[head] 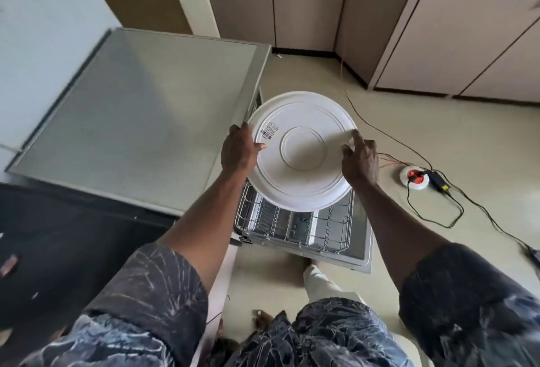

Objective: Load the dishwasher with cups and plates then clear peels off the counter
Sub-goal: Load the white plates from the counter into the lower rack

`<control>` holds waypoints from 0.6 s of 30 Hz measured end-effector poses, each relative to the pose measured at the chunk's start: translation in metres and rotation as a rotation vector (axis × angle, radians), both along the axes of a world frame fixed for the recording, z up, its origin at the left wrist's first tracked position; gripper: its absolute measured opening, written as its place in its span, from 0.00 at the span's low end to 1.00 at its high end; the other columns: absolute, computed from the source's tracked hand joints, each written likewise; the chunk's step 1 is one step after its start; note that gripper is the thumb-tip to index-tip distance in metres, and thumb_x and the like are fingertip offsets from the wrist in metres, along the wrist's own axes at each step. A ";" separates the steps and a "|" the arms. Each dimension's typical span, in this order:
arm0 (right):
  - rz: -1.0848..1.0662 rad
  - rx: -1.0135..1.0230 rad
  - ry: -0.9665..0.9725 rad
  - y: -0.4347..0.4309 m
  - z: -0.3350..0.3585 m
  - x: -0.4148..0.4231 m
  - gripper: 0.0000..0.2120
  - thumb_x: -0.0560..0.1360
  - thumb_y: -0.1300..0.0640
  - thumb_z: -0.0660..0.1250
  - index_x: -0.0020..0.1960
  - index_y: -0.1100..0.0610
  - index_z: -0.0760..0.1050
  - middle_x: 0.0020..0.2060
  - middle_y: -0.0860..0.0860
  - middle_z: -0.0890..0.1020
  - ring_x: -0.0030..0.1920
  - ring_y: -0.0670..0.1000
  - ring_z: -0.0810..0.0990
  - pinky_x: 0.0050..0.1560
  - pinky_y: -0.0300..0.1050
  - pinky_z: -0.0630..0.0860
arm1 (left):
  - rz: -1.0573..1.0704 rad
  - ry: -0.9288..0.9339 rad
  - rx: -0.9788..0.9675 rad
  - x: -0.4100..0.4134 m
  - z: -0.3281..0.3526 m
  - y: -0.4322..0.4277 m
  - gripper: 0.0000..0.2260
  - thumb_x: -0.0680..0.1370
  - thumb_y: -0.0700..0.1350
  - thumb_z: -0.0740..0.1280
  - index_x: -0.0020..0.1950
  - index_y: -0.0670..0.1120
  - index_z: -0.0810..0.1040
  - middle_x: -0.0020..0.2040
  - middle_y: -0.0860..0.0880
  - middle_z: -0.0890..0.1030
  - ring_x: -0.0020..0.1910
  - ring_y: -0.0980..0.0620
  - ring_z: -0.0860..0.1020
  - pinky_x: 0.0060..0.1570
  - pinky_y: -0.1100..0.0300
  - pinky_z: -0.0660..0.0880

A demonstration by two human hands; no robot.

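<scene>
Spanning left grip point(238, 148) to right grip point(361, 162), plate point(302, 150) hangs over rack point(271, 220).

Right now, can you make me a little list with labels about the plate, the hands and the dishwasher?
plate: white, underside facing the camera, barcode sticker near its left edge
left hand: grips the plate's left rim
right hand: pinches the plate's right rim
plate position: held in the air above the rack
rack: pulled out over the open door; the visible part holds no dishes, the rest is hidden by the plate
floor: round white socket to the right
</scene>
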State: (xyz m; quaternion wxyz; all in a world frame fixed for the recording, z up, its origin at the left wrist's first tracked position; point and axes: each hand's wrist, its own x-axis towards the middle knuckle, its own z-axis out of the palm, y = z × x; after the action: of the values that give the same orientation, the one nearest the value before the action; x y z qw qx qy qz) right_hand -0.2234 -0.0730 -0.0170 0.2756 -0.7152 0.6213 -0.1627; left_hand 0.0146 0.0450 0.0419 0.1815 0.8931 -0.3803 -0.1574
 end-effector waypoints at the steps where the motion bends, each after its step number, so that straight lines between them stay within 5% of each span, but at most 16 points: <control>1: -0.018 0.014 -0.012 -0.010 -0.007 0.000 0.20 0.81 0.54 0.63 0.73 0.48 0.67 0.59 0.62 0.72 0.56 0.66 0.76 0.53 0.55 0.73 | -0.013 -0.007 0.009 0.000 -0.004 -0.014 0.23 0.75 0.50 0.74 0.66 0.43 0.73 0.60 0.41 0.75 0.60 0.38 0.76 0.58 0.50 0.71; 11: -0.164 0.150 -0.011 -0.080 -0.086 -0.016 0.24 0.81 0.54 0.64 0.76 0.50 0.64 0.66 0.59 0.71 0.62 0.63 0.75 0.59 0.53 0.71 | -0.070 0.073 0.065 -0.011 -0.094 -0.104 0.27 0.76 0.41 0.73 0.71 0.41 0.67 0.64 0.41 0.76 0.60 0.42 0.77 0.58 0.47 0.76; 16: -0.170 0.200 -0.006 -0.115 -0.143 -0.015 0.24 0.77 0.54 0.69 0.71 0.54 0.70 0.65 0.57 0.73 0.63 0.62 0.75 0.59 0.53 0.72 | -0.060 0.056 0.142 0.004 -0.157 -0.146 0.21 0.79 0.41 0.69 0.70 0.41 0.67 0.57 0.46 0.79 0.42 0.49 0.79 0.28 0.62 0.72; 18: -0.173 0.218 -0.018 -0.127 -0.162 -0.012 0.24 0.76 0.53 0.71 0.70 0.54 0.72 0.64 0.57 0.74 0.64 0.61 0.75 0.61 0.51 0.71 | -0.011 0.041 0.164 0.010 -0.177 -0.158 0.22 0.77 0.41 0.71 0.69 0.42 0.68 0.59 0.42 0.79 0.45 0.45 0.81 0.32 0.56 0.78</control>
State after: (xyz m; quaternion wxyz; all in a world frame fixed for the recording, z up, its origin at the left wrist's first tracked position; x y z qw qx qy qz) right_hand -0.2350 -0.2004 -0.1790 0.3421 -0.6232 0.6923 -0.1240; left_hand 0.0242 -0.1134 -0.1353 0.1148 0.8995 -0.3671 -0.2074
